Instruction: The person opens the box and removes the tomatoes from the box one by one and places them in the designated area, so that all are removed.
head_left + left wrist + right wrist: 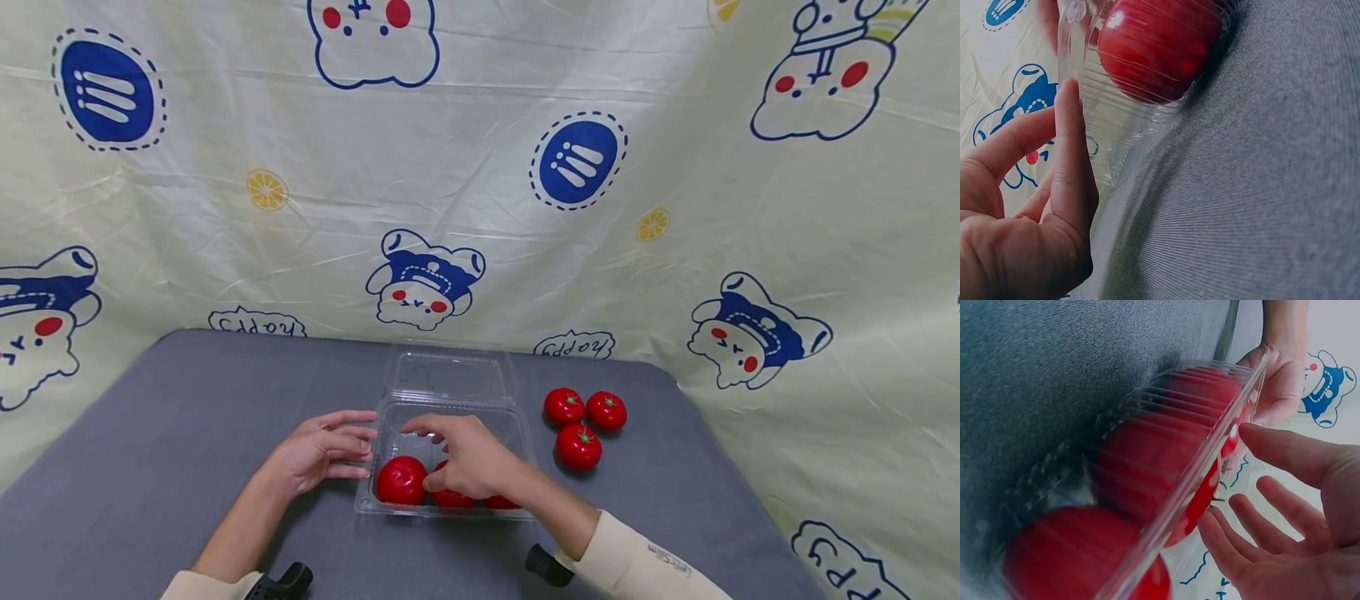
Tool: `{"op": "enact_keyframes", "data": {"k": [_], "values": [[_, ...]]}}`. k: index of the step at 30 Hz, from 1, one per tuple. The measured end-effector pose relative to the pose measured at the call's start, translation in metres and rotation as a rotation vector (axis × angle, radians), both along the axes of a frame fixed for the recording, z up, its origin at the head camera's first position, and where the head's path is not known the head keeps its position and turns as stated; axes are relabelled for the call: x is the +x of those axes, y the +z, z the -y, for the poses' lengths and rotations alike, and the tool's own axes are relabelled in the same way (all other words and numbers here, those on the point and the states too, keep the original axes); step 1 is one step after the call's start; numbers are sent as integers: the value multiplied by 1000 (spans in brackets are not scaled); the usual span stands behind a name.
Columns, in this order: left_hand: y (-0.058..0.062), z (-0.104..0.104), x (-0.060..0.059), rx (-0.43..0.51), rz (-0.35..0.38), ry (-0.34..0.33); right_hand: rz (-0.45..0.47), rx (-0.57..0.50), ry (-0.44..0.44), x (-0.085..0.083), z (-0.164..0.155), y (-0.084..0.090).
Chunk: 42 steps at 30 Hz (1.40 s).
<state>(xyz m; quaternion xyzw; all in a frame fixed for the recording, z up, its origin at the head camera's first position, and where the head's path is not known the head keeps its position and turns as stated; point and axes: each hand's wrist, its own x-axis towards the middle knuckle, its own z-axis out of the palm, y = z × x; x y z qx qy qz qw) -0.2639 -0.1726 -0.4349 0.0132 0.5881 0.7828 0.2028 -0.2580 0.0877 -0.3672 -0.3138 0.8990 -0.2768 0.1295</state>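
Note:
A clear plastic clamshell box (405,512) sits with its lid (450,375) folded back. Along its near side lie three red tomatoes, the left (401,481) in full sight, the middle (452,499) and right (501,502) partly covered by my right hand (476,458). That hand hovers over the box, fingers loosely bent and apart, with nothing between them; in the right wrist view its fingertips are close to the tomatoes (1154,456). My left hand (322,450) is at the box's left side with fingers extended, a fingertip touching the plastic rim in the left wrist view.
Three more tomatoes (579,447) stand grouped on the grey tabletop (247,408), right of the box. Behind the table hangs a pale printed curtain (465,183). A dark band (281,582) is on my left wrist and another dark device (549,567) on the right.

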Motion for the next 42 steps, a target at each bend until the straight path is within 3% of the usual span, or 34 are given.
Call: {"op": "enact_keyframes", "data": {"k": [13,26,42], "values": [[2,0,1,-5,-9,-1,74,28,63,-3,11,-4],[2,-1,0,-14,3,8,39,112,97,-3,16,-6],[0,-1,-1,-9,-3,0,43,134,145,-7,18,-10]]}}
